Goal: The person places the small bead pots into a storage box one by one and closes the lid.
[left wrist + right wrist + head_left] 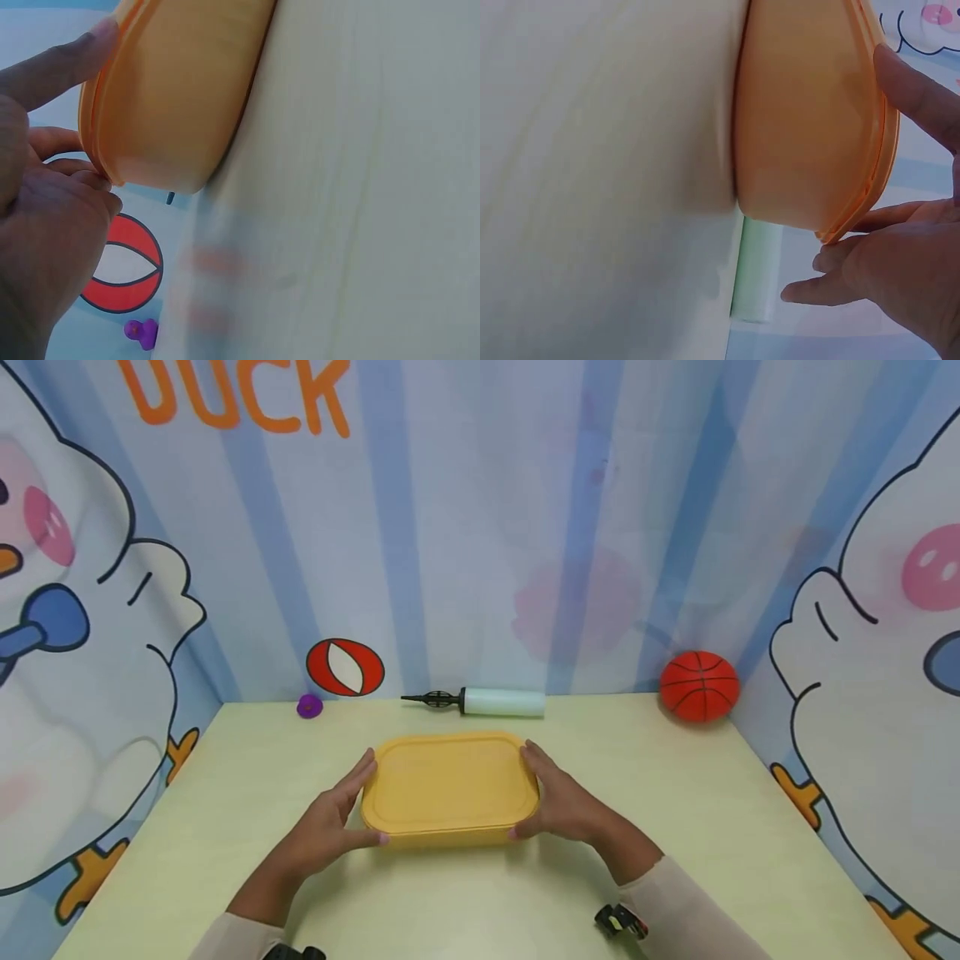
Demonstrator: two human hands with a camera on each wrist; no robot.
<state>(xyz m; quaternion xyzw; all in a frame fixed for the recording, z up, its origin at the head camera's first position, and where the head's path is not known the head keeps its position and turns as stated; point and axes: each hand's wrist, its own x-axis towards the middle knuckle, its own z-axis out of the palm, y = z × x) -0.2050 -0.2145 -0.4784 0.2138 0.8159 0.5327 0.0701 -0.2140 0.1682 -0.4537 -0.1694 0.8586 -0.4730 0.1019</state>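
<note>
A yellow lidded plastic box sits on the table in front of me, its lid in place. My left hand holds its left end, thumb at the front corner and fingers along the lid's side. At the opposite end my right hand grips it the same way, thumb low at the front corner. The left wrist view shows the left thumb on the rim of the box, with the other fingers under and behind the rim. In the right wrist view the right thumb presses the rim of the box.
Behind the box lies a hand pump with a black nozzle. A small purple thing stands at the back left, and a red ball with basketball lines at the back right. A printed curtain rises behind the table.
</note>
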